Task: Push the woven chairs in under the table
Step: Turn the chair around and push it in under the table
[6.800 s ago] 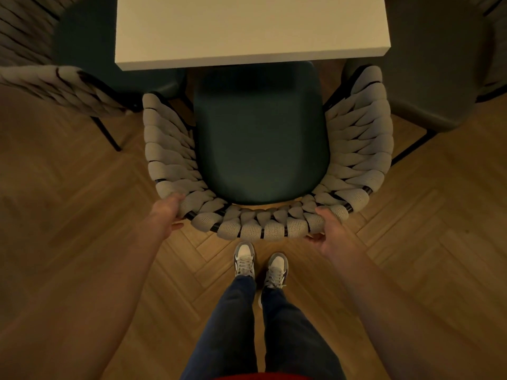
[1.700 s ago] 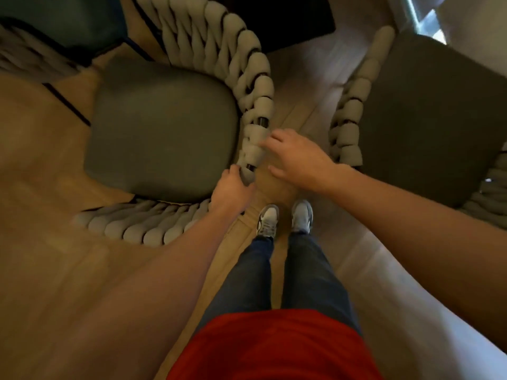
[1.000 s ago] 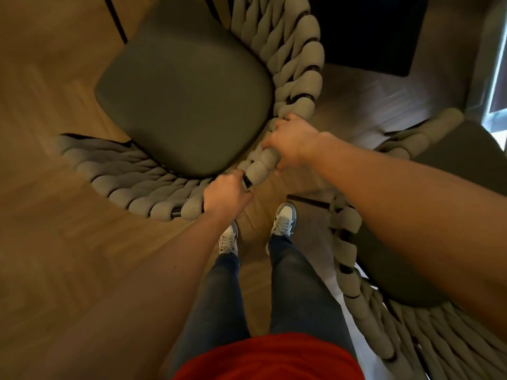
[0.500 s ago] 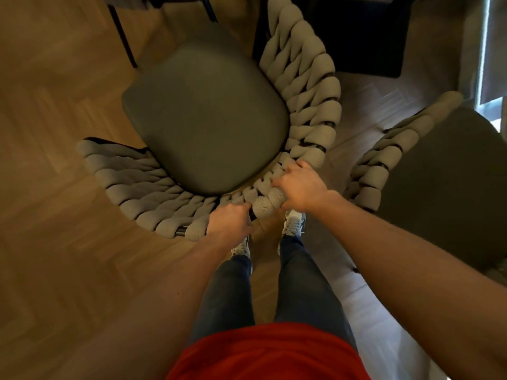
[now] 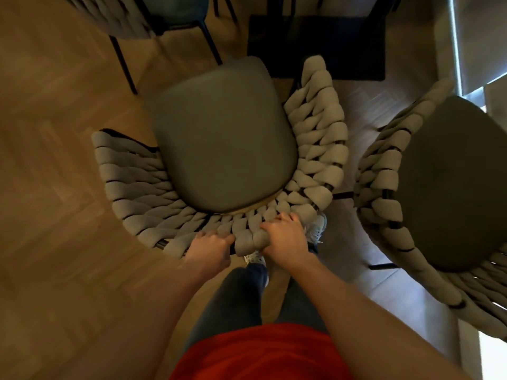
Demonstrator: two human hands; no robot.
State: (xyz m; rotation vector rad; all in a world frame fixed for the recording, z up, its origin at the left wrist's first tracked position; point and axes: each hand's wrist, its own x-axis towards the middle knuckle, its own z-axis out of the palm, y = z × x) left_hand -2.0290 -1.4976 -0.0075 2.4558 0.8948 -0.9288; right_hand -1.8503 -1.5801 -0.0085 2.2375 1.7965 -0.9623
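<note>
A herringbone-patterned wooden floor (image 5: pixel 55 187) is being looked down on from head height, with daylight falling across its right side. At centre, a chair with a curved back of thick grey woven rope and a dark grey-green padded seat (image 5: pixel 222 149) is standing on that floor, its open front facing the top of the view, where a dark flat rectangular shape (image 5: pixel 315 45) is lying just beyond it; whether that shape belongs to the table cannot be told. A second woven-rope chair with a darker seat (image 5: pixel 450 185) is being shown just beside it on the right, the two backs close but apart. Part of a third chair on thin black metal legs (image 5: pixel 170 12) is being cut off by the top edge. The rear rim of the central chair's back is being gripped from behind by both hands, set near each other: the left hand (image 5: pixel 208 252) is being curled over the rope weave left of the middle, and the right hand (image 5: pixel 285 239) is being wrapped around a rope loop just to its right. Below them, dark blue jeans (image 5: pixel 236 300), a red top (image 5: pixel 258 355) and pale sneakers (image 5: pixel 315 229) are being seen, the shoes partly hidden under the chair's back.
</note>
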